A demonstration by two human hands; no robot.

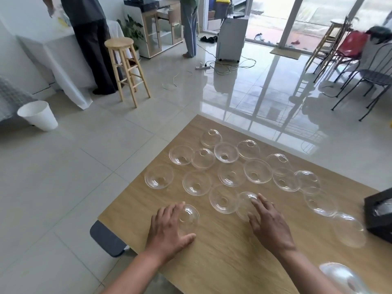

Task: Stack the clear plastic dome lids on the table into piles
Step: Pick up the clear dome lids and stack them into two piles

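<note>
Several clear plastic dome lids lie scattered singly over the wooden table (222,262), some dome-up, some rim-up. My left hand (167,228) hovers with spread, relaxed fingers over the left side of a dome-up lid (189,215) near the table's left edge. My right hand (269,223) reaches with straight fingers onto another dome-up lid (246,203), just right of a rim-up lid (223,199). Whether either hand touches its lid is unclear. More lids sit at the right (347,229) and at the bottom right corner (341,276).
A black box (379,213) stands at the table's right edge. A dark stool seat (106,238) pokes out by the left corner. On the floor beyond are a white bin (39,115), a wooden stool (125,68), cables, chairs and two standing people.
</note>
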